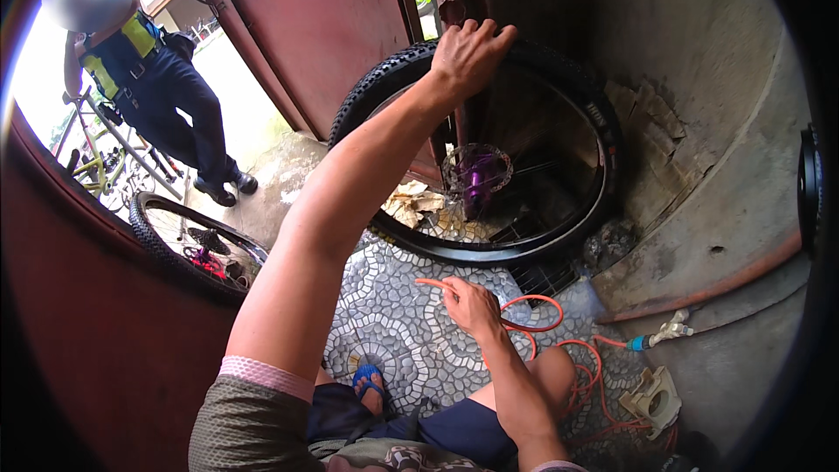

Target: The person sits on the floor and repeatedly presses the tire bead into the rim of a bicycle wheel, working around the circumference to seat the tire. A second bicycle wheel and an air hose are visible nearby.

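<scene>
A bicycle wheel (603, 183) with a black knobby tyre, a purple hub (476, 179) and a disc brake rotor stands upright in front of me. My left hand (472, 57) is closed over the top of its tyre, arm stretched out. Below the wheel, my right hand (472, 308) grips a thin orange hose (546, 299) near its end. The hose tip sticks out to the left of my fingers, a short gap from the tyre. Loops of the hose trail to the right, toward a teal fitting (640, 343).
Another bicycle wheel (157, 227) leans at the left by the dark red door edge. A person (157, 79) stands outside near parked bicycles (114, 157). A beige plastic piece (651, 402) and a drain grate (542, 280) lie on the mosaic floor (384, 297). A curved concrete wall (743, 183) rises at right.
</scene>
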The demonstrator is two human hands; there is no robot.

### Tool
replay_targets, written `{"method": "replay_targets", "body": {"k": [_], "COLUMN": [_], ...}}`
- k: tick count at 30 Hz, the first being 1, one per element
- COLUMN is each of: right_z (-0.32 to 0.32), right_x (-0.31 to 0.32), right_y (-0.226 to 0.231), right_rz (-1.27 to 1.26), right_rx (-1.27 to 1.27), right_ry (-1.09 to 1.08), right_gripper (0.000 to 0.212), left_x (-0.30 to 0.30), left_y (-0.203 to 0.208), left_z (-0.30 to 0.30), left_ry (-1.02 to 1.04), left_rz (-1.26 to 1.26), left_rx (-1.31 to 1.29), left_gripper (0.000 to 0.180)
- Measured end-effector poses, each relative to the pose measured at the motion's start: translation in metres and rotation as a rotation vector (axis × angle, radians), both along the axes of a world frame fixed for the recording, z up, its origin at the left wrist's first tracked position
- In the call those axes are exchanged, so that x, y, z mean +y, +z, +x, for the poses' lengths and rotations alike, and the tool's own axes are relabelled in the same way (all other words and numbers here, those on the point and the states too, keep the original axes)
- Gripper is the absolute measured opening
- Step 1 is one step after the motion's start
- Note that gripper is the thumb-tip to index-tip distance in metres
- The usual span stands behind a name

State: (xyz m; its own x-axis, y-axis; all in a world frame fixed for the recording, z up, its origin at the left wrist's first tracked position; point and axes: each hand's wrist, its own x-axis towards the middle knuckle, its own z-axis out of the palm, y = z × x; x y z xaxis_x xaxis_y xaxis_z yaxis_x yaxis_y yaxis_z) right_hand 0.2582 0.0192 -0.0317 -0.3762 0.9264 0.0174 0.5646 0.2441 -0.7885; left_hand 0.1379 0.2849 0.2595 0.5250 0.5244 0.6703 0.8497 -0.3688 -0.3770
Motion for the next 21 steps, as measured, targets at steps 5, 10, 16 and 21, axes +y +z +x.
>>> {"method": "replay_targets", "body": {"k": [5,10,16,21], "right_z": [-0.004,-0.014,-0.013,-0.008], "right_x": [0.008,0.011,0.014,0.016], "right_y": [-0.012,-0.016,-0.025,-0.021], "right_rz": [-0.007,-0.001,-0.049,-0.081], "right_rx": [-0.009,-0.026,-0.089,-0.150], "right_ry": [0.018,0.074,0.073,0.094], "right_gripper": [0.028,0.031,0.031,0.032], "left_x": [-0.002,-0.016,-0.100,-0.208], "left_y": [-0.022,-0.019,-0.019,-0.116], "left_z": [-0.003,-0.017,-0.051,-0.120], "left_ry": [0.009,-0.038,-0.173,0.149], "left_rz": [0.038,-0.045,-0.158,-0.758], "left_rx": [0.082,0.131,-0.212,-0.376], "left_gripper": [0.058,0.083,0.074,0.043]}}
